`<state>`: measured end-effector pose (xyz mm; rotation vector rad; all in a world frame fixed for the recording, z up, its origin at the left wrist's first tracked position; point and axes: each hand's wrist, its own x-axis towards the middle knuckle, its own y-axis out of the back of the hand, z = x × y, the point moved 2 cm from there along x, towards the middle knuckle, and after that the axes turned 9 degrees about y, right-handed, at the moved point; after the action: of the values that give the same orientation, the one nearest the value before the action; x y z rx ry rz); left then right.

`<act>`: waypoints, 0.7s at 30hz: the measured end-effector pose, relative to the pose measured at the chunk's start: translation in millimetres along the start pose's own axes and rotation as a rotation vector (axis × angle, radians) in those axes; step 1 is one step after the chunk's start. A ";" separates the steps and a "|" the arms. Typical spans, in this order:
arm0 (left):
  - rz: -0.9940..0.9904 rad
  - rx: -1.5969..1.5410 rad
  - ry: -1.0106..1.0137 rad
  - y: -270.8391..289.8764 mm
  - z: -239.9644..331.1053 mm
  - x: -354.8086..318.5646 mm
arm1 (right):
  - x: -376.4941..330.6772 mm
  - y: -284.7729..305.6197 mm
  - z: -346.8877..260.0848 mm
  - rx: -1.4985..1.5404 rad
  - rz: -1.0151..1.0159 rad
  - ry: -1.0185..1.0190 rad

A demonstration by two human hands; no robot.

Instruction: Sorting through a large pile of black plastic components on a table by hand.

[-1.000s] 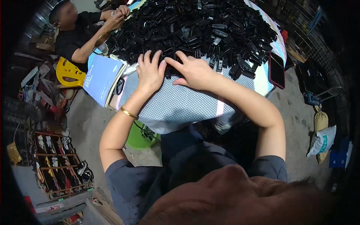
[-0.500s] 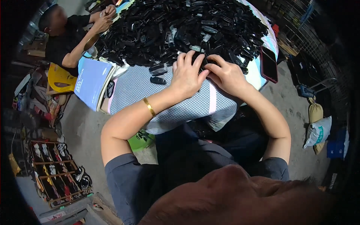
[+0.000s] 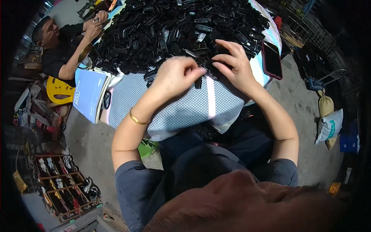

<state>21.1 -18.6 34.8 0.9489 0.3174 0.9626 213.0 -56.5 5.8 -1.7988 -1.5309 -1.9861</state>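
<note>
A large pile of small, black, elongated plastic-looking pieces (image 3: 166, 34) covers the far part of the table; their exact kind is not clear. My left hand (image 3: 172, 77) is over the pile's near edge, fingers curled and thumb tip against the index finger. It is slightly blurred, and whatever it may pinch is hidden. Just below its thumb, one black piece (image 3: 198, 83) rests on the dotted cloth (image 3: 177, 110). My right hand (image 3: 236, 65) hovers at the pile's near right edge, thumb and fingers apart, holding nothing visible.
A dark phone with a red edge (image 3: 272, 60) lies to the right of the pile. At the table's left are a blue booklet (image 3: 91, 94) and a yellow stool (image 3: 60, 91). Another person (image 3: 58, 50) sits at the far left, hands together. Sacks (image 3: 330, 125) stand on the right floor.
My hands were close together at the pile's edge; now they are apart. The left has moved left and curled, while the right has spread its fingers. The whole view has shifted slightly.
</note>
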 end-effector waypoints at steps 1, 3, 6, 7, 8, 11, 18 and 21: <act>0.046 0.137 -0.015 -7.4 1.2 -7.3 | 1.5 0.0 -0.4 0.001 0.001 -0.001; 0.143 0.354 -0.102 -25.0 2.5 -16.4 | 2.9 3.7 0.1 0.016 0.058 0.001; 0.129 0.414 -0.130 -35.8 1.3 -18.0 | 4.2 4.0 2.1 0.065 0.099 0.007; 0.099 0.431 -0.143 -36.7 0.2 -17.3 | 6.4 6.0 0.0 0.058 0.091 0.010; 0.098 0.427 -0.144 -36.5 -1.4 -17.3 | 5.5 4.1 1.0 0.056 0.088 0.009; 0.115 0.378 -0.163 -32.4 -1.7 -21.7 | 0.0 1.9 2.8 0.091 0.097 -0.019; 0.186 0.301 -0.193 -27.8 -4.0 -19.8 | 3.4 9.2 -4.0 0.004 0.135 0.050; 0.240 0.044 -0.152 -21.8 -5.0 -13.6 | -1.3 7.7 -10.1 0.026 0.069 0.030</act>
<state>22.4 -31.8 12.3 1.1116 0.0981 1.0979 210.8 -67.9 11.2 -1.7783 -1.4585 -1.9439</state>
